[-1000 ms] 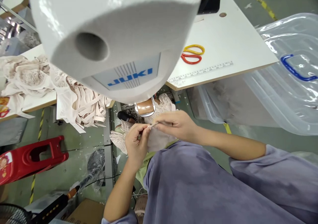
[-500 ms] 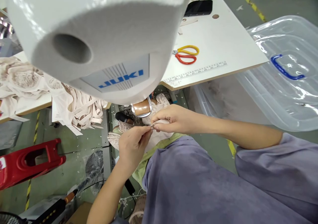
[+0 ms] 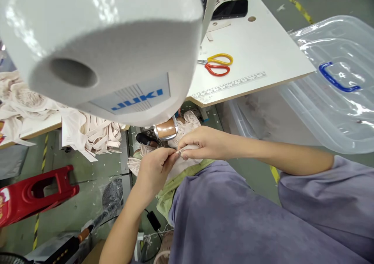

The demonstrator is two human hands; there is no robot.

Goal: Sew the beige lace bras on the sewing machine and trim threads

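Both hands meet over my lap, just below the white JUKI sewing machine head (image 3: 117, 57). My left hand (image 3: 156, 168) pinches the edge of a pale pink fabric piece (image 3: 189, 148) between thumb and fingertips. The right hand (image 3: 201, 142) is closed on the same piece from the other side, its fingertips nearly touching the left ones. More pale lace fabric (image 3: 191, 120) lies behind and beneath the hands, over a green cloth (image 3: 166, 194). Part of the held piece is hidden by the fingers.
A white table (image 3: 248, 41) bears scissors (image 3: 220, 64), a clear ruler (image 3: 230, 85) and a black phone (image 3: 232, 9). Pale fabric pieces (image 3: 93, 133) hang at the left. A clear bin lid (image 3: 330, 112) is at the right, a red stool (image 3: 32, 195) at the lower left.
The view has shifted slightly, with the machine head now further left. The fingers have moved a little on the fabric, and more of a pale strip shows between them.
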